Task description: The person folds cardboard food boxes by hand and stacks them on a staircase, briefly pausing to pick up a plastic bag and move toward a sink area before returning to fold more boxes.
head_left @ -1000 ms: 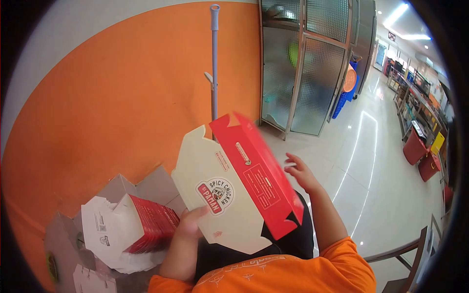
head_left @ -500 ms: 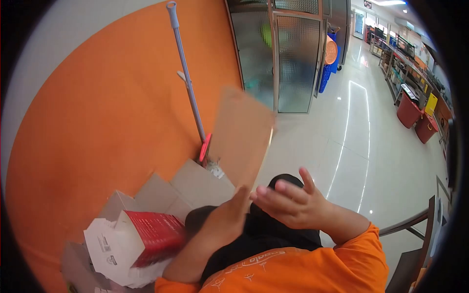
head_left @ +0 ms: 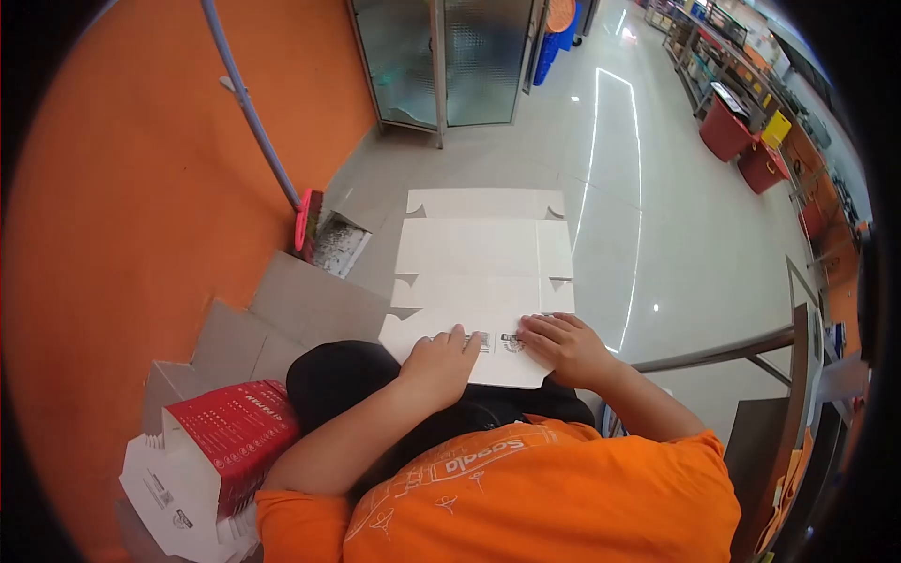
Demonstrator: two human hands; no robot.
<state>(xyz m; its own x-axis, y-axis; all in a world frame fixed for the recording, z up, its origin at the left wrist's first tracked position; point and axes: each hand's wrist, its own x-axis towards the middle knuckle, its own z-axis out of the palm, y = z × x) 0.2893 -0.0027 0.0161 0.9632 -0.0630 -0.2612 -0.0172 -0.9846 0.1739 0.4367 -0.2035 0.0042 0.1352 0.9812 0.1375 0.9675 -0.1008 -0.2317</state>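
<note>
A flat, die-cut white cardboard sheet (head_left: 483,249) lies across my lap, its slotted flaps pointing away from me. Both palms face down on its near panel, which carries small black print. My left hand (head_left: 439,364) rests on the left part with its fingers spread. On the right part lies my right hand (head_left: 563,345), fingers stretched out over the printed mark. To my left, a stack of red and white folded cartons (head_left: 230,432) stands on the grey tiled step.
A broom with a pink head (head_left: 305,225) leans by the orange wall (head_left: 141,188), beside a dustpan (head_left: 340,246). Glass-panelled doors (head_left: 483,61) stand ahead. Red bins (head_left: 725,129) are at the right, and a metal-framed table edge (head_left: 718,349) is near my right elbow.
The cardboard, upright with its brown side showing before, now lies flat with its white side up. Both hands have come down onto it. The view has tilted downward.
</note>
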